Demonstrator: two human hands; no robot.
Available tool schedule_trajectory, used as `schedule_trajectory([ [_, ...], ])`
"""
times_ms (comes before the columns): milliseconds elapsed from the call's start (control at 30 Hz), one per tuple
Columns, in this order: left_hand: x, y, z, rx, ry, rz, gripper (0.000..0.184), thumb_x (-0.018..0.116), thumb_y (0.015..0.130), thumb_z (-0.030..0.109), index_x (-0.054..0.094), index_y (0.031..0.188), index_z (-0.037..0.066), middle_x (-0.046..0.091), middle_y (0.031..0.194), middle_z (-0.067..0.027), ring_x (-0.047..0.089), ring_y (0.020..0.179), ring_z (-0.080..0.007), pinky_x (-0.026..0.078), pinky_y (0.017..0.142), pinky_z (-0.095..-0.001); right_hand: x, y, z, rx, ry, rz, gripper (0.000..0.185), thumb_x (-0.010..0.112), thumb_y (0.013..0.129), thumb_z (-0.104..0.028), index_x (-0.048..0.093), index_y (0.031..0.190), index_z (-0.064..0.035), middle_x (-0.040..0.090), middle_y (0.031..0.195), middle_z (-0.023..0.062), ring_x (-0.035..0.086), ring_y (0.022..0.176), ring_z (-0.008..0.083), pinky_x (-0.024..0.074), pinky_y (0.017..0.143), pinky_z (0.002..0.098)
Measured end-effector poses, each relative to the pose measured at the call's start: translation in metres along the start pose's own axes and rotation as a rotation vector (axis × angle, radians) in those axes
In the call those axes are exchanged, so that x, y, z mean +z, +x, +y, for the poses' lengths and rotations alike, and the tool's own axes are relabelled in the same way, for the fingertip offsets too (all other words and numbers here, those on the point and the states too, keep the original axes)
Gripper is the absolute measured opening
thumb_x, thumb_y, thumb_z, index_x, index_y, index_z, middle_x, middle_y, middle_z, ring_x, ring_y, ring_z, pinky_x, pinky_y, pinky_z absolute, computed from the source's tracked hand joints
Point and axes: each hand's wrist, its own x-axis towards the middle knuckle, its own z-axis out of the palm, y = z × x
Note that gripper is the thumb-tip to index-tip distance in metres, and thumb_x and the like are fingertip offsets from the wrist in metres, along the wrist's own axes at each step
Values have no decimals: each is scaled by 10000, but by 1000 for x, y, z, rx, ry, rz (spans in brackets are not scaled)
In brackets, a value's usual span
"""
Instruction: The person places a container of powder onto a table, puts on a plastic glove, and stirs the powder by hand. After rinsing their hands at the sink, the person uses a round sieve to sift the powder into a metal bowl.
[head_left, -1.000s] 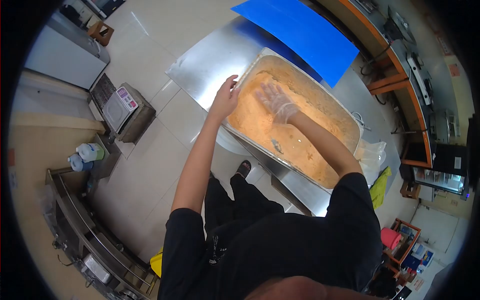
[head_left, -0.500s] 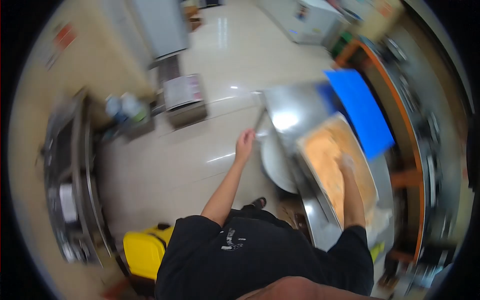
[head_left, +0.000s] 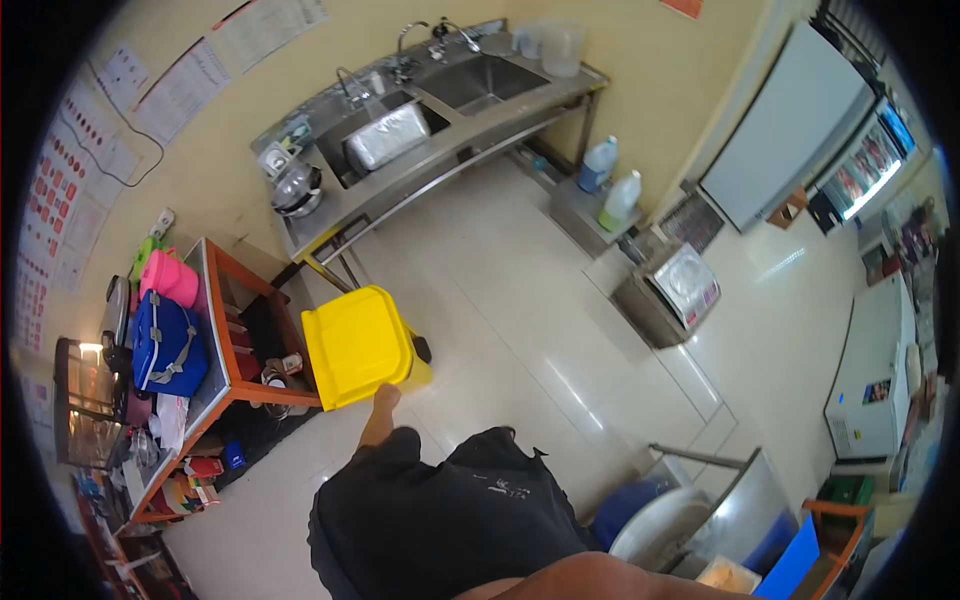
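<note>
Floor (head_left: 500, 330): tiled, around yellow bin (head_left: 358, 345)
Left hand (head_left: 386, 396): at bin's edge — openness, grip unclear
Right hand: unseen — can't tell

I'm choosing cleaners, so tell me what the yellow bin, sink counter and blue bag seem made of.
Yellow bin: likely glossy plastic; even colour and rounded, moulded-looking edges. Sink counter: probably satin stainless steel; grey with soft metallic reflections. Blue bag: perhaps matte fabric; strapped and soft-edged, weave too small to confirm.

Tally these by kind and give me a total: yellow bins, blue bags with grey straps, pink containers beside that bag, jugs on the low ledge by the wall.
Yellow bin: 1
Blue bag: 1
Pink container: 1
Jugs: 2
Total: 5
</note>
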Motion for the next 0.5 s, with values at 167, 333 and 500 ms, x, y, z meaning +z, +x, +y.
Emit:
schedule_trajectory([
  [167, -21, -16, 43, -268, -947, -391, 265, 541, 949, 211, 642, 1168, 101, 707, 859, -108, 671, 643, -213, 534, 522, -368, 57, 9, -121, 16, 230, -60, 289, 535, 960, -361, 587, 922, -80, 559, 738, 57, 559, 655, 219, 452, 527, 371],
  [333, -61, 34, 136, -111, -1214, -527, 346, 577, 902, 103, 606, 1246, 124, 664, 846, -84, 661, 727, -165, 538, 590, -326, 101, 46, -217, 107, 546, -58, 291, 543, 956, -348, 576, 970, -59, 578, 791, 70, 571, 696, 226, 460, 553, 367],
  [500, -152, 121, 201, 196, -1193, -454, 365, 578, 908, 97, 572, 1270, 46, 689, 941, -113, 673, 837, -177, 540, 748, -299, 143, 126, -309, 202, 886, 17, 304, 551, 952, -335, 566, 1019, -39, 597, 845, 82, 584, 737, 233, 468, 580, 363],
])
